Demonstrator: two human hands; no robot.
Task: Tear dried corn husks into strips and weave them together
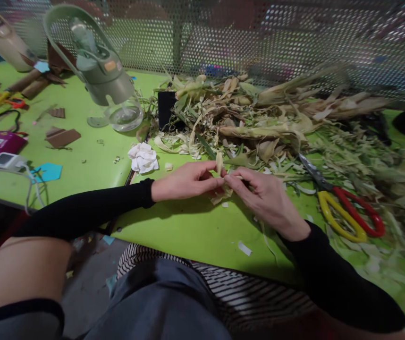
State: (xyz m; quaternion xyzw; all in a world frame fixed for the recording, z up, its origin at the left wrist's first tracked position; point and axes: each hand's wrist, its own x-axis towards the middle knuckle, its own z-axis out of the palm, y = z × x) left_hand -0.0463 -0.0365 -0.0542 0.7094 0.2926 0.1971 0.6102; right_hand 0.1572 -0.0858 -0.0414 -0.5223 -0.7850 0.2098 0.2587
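My left hand (pixel 191 180) and my right hand (pixel 261 194) meet fingertip to fingertip above the green table (pixel 188 226). Between them is a small piece of pale dried corn husk (pixel 219 163), pinched by both hands. Part of it sticks up past my left fingers, and some hangs below them. Behind my hands lies a heap of dry corn husks (pixel 248 132), with leaves and thin shreds mixed together. A pair of scissors (pixel 342 203) with one yellow and one red handle rests to the right of my right hand, blades pointing toward the heap.
A crumpled white tissue (pixel 143 157) sits left of the heap. Farther left stand a water bottle (pixel 106 80) and a purple device (pixel 2 147) with a white cable. Husk shreds (pixel 375 151) cover the right side. A perforated metal panel (pixel 195 38) borders the back.
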